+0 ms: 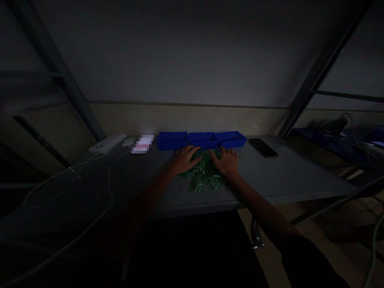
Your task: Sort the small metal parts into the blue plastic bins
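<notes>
Small green-and-silver pieces (pixel 204 176) lie in a loose pile on the grey table, too dim to make out singly. My left hand (pixel 184 160) rests at the pile's left side with its fingers apart. On the right side of the pile is my right hand (pixel 226 161), its thumb stretched toward the middle and its fingers spread. Three blue bins stand in a row just behind the hands: a left bin (pixel 173 142), a middle bin (pixel 204 141) and a right bin (pixel 231 139). No piece is seen held in either hand.
A dark phone (pixel 264 148) lies at the right of the grey table (pixel 282 176). To the left are a blurred-out lit screen (pixel 143 144) and a white power strip (pixel 108 144) with cables running toward the front. Metal posts rise at both sides.
</notes>
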Available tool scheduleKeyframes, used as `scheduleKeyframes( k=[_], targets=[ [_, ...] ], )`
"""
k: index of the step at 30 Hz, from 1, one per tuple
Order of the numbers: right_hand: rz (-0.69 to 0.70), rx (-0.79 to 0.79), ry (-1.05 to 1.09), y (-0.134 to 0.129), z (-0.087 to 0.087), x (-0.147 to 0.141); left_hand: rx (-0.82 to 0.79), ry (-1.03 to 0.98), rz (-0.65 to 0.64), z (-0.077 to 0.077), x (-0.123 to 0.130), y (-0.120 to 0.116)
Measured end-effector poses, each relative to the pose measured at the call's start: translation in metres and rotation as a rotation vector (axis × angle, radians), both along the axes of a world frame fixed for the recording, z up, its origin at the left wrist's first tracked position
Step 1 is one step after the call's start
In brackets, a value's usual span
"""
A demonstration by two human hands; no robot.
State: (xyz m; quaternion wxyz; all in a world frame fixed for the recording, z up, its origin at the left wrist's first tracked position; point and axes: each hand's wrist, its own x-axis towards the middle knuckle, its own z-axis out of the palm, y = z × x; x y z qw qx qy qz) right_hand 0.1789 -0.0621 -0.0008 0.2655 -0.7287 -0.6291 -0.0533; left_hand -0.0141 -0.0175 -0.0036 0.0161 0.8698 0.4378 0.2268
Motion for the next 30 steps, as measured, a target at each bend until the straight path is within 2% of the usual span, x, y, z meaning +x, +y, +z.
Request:
scheduleKeyframes(
  k=[2, 4, 5, 9, 11, 16, 22, 30],
  targets=[
    [-0.009, 0.117, -0.017, 0.013, 0.004, 0.014, 0.102, -0.056, 0.091, 0.003, -0.004, 0.009],
    [0.053, 0.190, -0.094, 0.032, 0.007, 0.030, 0.174, -0.087, 0.204, 0.006, -0.006, 0.020],
    [0.098, 0.178, -0.150, 0.043, 0.008, 0.036, 0.188, -0.079, 0.249, 0.007, -0.007, 0.025],
    [0.234, -0.104, -0.285, 0.080, 0.007, 0.045, 0.116, 0.047, 0.352, 0.009, 0.002, 0.042],
    [0.231, -0.183, -0.299, 0.090, 0.007, 0.040, 0.061, 0.112, 0.362, 0.010, 0.009, 0.047],
    [0.185, -0.198, -0.312, 0.096, 0.009, 0.030, 0.017, 0.201, 0.348, 0.011, 0.021, 0.057],
    [0.195, -0.195, -0.328, 0.102, 0.008, 0.035, 0.056, 0.170, 0.338, 0.007, 0.017, 0.067],
    [0.170, -0.175, -0.311, 0.111, 0.005, 0.027, 0.051, 0.179, 0.313, 0.011, 0.013, 0.073]
  ],
)
